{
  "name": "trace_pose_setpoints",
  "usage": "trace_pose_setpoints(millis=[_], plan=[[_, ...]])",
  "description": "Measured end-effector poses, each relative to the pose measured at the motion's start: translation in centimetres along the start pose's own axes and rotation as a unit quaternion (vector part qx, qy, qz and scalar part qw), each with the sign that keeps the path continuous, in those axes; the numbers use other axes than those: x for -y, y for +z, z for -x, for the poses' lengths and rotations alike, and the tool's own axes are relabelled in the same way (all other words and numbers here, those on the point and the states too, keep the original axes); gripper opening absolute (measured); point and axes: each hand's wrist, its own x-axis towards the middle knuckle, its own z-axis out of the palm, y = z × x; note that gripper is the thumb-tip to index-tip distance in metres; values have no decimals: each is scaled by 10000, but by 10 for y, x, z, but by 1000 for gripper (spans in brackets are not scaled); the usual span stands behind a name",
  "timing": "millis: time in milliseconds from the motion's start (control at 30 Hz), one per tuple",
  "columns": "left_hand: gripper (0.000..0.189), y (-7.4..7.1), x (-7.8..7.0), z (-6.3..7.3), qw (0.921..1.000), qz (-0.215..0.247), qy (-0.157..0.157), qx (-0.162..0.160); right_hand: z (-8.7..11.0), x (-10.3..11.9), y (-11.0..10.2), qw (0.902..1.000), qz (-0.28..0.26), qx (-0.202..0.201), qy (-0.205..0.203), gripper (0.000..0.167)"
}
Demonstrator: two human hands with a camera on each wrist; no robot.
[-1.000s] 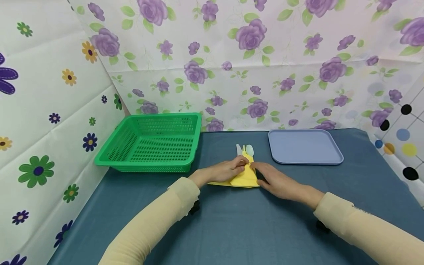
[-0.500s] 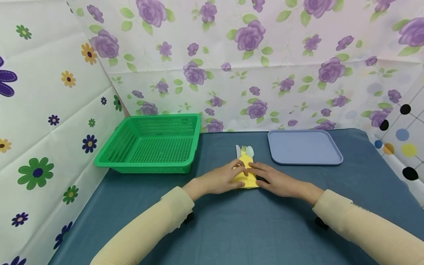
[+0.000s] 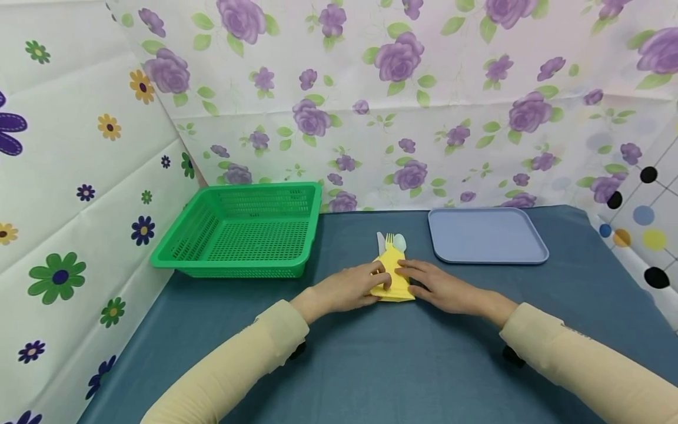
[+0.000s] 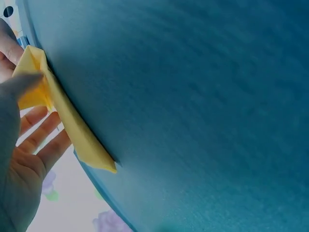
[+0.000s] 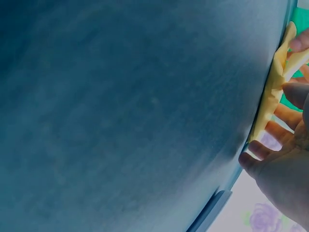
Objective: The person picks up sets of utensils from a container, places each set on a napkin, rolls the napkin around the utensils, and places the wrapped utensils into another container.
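A folded yellow napkin [image 3: 391, 270] lies on the blue-covered table, wrapped over the handles of a knife [image 3: 381, 242], a fork [image 3: 389, 238] and a spoon [image 3: 399, 242], whose upper ends stick out at the far side. My left hand [image 3: 346, 287] is at the napkin's left edge, with fingertips bent down onto the cloth. In the left wrist view its fingers [image 4: 41, 137] are spread along the napkin, thumb on the near side. My right hand [image 3: 447, 287] touches the right edge with nearly straight fingers, its thumb by the near corner.
A green plastic basket [image 3: 230, 265] with slotted walls stands at the back left. At the back right lies a flat blue-grey tray [image 3: 487, 235]. Flower-printed sheets [image 3: 349, 106] hang behind the table and along its left side.
The napkin's left part, spread out to the left one second ago, is now folded over. My left hand has moved nearer to me and slightly left. My right hand has barely moved.
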Motion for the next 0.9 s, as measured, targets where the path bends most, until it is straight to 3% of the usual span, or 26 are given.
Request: trace_pose_setpoints(millis=[267,667,900], plan=[[10,3,0,0,9981,-313,436,-286,-1,1,1,9994,305,-157,-57,53],[14,3,5,-1,9974,-424,478,-328,-1,1,0,9989,458,-124,-44,57],[15,4,7,-2,9956,-596,567,-444,-2,4,-1,9997,186,-42,140,55]])
